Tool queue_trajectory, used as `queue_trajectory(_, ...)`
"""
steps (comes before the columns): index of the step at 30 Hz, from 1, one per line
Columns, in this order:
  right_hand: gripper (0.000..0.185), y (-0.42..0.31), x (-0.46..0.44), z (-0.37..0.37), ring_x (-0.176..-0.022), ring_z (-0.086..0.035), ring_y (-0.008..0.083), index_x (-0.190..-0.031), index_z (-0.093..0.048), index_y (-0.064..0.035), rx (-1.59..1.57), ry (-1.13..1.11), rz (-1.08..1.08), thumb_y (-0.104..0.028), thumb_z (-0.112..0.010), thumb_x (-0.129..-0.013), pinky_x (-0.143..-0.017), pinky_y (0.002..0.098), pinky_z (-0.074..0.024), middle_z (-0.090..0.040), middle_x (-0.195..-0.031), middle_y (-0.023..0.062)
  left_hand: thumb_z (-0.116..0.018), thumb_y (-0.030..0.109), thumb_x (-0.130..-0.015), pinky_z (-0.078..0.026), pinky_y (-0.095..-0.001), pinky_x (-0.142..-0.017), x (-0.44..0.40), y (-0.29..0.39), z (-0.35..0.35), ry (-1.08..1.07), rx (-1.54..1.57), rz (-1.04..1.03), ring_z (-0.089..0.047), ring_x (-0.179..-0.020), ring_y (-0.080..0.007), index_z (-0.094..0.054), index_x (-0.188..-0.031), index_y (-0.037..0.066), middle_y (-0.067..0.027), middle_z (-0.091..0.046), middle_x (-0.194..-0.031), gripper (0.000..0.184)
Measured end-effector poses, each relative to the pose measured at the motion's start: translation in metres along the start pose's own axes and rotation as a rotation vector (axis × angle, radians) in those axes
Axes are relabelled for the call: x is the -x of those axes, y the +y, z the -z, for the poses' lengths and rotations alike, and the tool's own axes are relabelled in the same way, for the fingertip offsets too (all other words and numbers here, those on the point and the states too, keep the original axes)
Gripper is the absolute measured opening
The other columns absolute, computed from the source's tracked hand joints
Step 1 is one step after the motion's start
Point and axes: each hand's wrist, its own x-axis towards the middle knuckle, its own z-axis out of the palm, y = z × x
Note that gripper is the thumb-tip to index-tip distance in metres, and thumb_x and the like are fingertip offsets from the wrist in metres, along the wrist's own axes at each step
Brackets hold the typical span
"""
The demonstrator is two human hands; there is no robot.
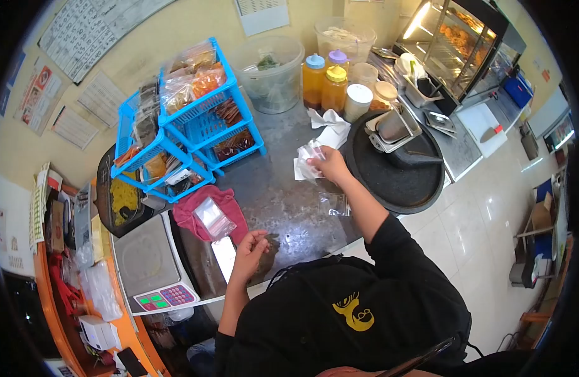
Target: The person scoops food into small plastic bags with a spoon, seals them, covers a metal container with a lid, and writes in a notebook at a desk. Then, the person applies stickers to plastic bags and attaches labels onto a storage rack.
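Note:
My right hand is closed on a small clear plastic bag, held above white paper on the metal table. Near the table's front edge, my left hand has its fingers curled together; what they hold, if anything, I cannot make out. A dark brownish patch or item lies just beside that hand. Another clear plastic bag lies flat below my right forearm. To the left, a stack of clear bags rests on a maroon cloth, with a white rectangular object below it.
Blue basket racks with packets stand at the back left, and a digital scale is at the front left. Sauce bottles, a plastic tub and a round black tray edge the back and right. A lit food warmer stands beyond.

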Motion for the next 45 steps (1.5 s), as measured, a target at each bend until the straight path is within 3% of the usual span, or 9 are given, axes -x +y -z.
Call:
queue_trajectory(7,0.040,-0.047,0.076,-0.041,-0.076,-0.059,0.0136,-0.098,-0.062,-0.0022,0.219,-0.718,0.325,-0.018,-0.081,-0.067,-0.071,0.0307,-0.0469,-0.066,-0.084,0.0071,-0.062,0.018,-0.089,-0.045,-0.0268,-0.077,-0.046,0.023,-0.022,0.237,-0.176,-0.301,-0.058,-0.084,-0.0114,-0.056,-0.116,0.002,-0.0042,-0.064,-0.092,0.032)
queue_trajectory(10,0.041,-0.040,0.087,-0.047,-0.080,-0.060,0.0123,-0.100,-0.061,-0.0011,0.218,-0.649,0.333,-0.015,-0.082,-0.067,-0.072,0.0298,-0.0474,-0.067,-0.085,0.0072,-0.069,0.023,-0.085,-0.044,-0.0232,-0.062,-0.043,0.041,-0.023,0.094,-0.278,-0.090,-0.056,-0.069,-0.0076,-0.067,-0.095,0.002,-0.0003,-0.063,-0.074,0.024)
queue_trajectory(18,0.039,0.014,0.074,-0.003,-0.087,-0.065,0.0211,-0.104,-0.063,-0.0027,0.118,-0.359,0.063,-0.019,-0.078,-0.072,-0.077,0.0345,-0.0496,-0.067,-0.096,0.0129,-0.066,0.020,-0.088,-0.043,-0.0211,-0.059,-0.042,0.009,-0.020,0.137,-0.022,-0.043,-0.052,-0.066,-0.0043,-0.065,-0.090,0.003,0.0027,-0.060,-0.074,0.018)
queue_trajectory(23,0.035,0.096,0.070,0.012,-0.092,-0.062,0.0305,-0.098,-0.066,-0.0059,1.121,0.283,0.305,-0.032,-0.072,-0.075,-0.080,0.0443,-0.0480,-0.066,-0.097,0.0110,-0.066,0.020,-0.088,-0.043,-0.0206,-0.061,-0.041,0.011,-0.018,0.131,0.073,-0.046,-0.052,-0.066,-0.0042,-0.064,-0.090,0.003,0.0035,-0.060,-0.076,0.017)
queue_trajectory(26,0.030,0.085,0.071,0.017,-0.092,-0.060,0.0293,-0.092,-0.066,-0.0060,1.154,0.017,0.168,-0.030,-0.071,-0.075,-0.078,0.0436,-0.0480,-0.066,-0.092,0.0119,-0.065,0.018,-0.089,-0.043,-0.0214,-0.063,-0.039,0.020,-0.021,0.129,0.042,-0.060,-0.053,-0.067,-0.0055,-0.064,-0.089,0.003,0.0027,-0.061,-0.075,0.015)
queue_trajectory(29,0.022,0.087,0.057,0.013,-0.082,-0.061,0.0209,-0.087,-0.066,-0.0062,0.914,0.092,0.248,-0.026,-0.071,-0.079,-0.073,0.0373,-0.0486,-0.066,-0.083,0.0083,-0.066,0.018,-0.088,-0.042,-0.0212,-0.062,-0.044,0.015,-0.017,0.126,-0.015,-0.120,-0.053,-0.067,-0.0055,-0.064,-0.088,0.003,0.0024,-0.061,-0.074,0.016)
queue_trajectory(32,0.019,0.016,0.068,0.006,-0.072,-0.059,0.0115,-0.086,-0.065,-0.0064,-0.156,-0.208,-0.154,-0.025,-0.068,-0.084,-0.068,0.0279,-0.0470,-0.064,-0.076,0.0027,-0.067,0.019,-0.088,-0.041,-0.0213,-0.061,-0.039,0.017,-0.015,0.185,-0.137,-0.148,-0.053,-0.066,-0.0057,-0.065,-0.087,0.001,0.0016,-0.061,-0.073,0.018)
queue_trajectory(35,0.018,-0.027,0.096,-0.012,-0.069,-0.056,0.0061,-0.087,-0.066,-0.0071,-0.535,-0.444,-0.100,-0.025,-0.067,-0.087,-0.065,0.0207,-0.0438,-0.064,-0.078,-0.0009,-0.067,0.020,-0.087,-0.041,-0.0218,-0.060,-0.035,0.025,-0.019,0.236,-0.202,-0.155,-0.053,-0.065,-0.0059,-0.066,-0.087,-0.001,0.0002,-0.062,-0.071,0.022)
queue_trajectory(45,0.028,-0.024,0.102,-0.057,-0.085,-0.063,0.0126,-0.108,-0.062,-0.0005,-0.700,-0.283,-0.028,-0.005,-0.069,-0.082,-0.076,0.0264,-0.0502,-0.068,-0.091,0.0076,-0.059,0.016,-0.091,-0.046,-0.0231,-0.062,-0.023,0.026,-0.023,0.183,-0.145,-0.155,-0.060,-0.069,-0.0094,-0.065,-0.094,-0.003,-0.0024,-0.064,-0.074,0.019)
